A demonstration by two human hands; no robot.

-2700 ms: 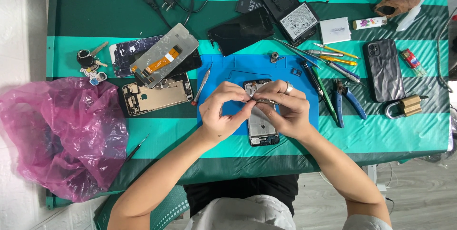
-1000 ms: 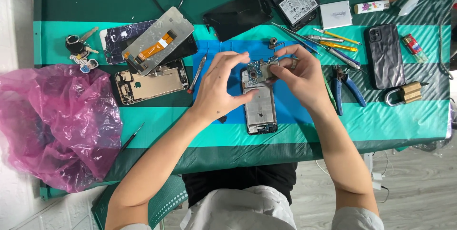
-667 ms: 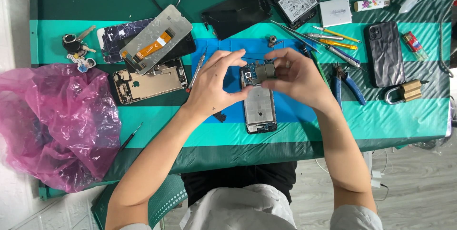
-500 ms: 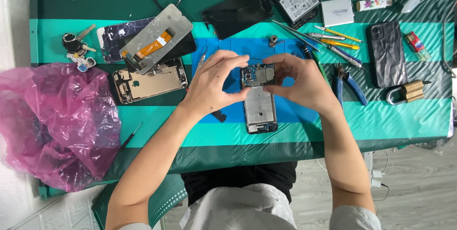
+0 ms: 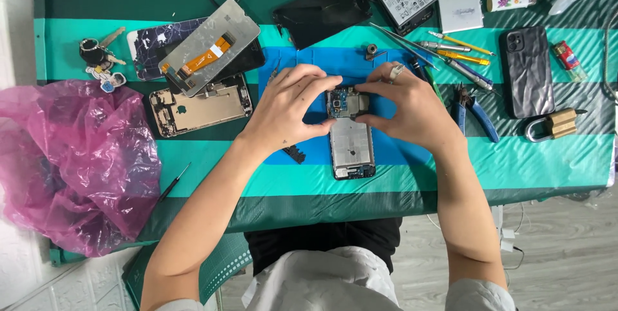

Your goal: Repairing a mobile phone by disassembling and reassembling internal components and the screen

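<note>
The opened phone lies back-up on the blue mat near the middle of the worktop, its long side running far to near. Both hands meet over its far end, where the circuit board shows. The left hand comes in from the left, thumb on the near side and fingers curled over the far edge, its grip pinched on the phone's top corner. The right hand mirrors it from the right, a ring on one finger, its grip likewise closed on the phone's far end.

A small black part lies on the mat just left of the phone. Left of the mat a gold phone frame rests beside a screen panel with an orange flex strip. A pink bag sits at the left edge. Right of the mat are blue pliers, tweezers and screwdrivers, a black phone and a padlock.
</note>
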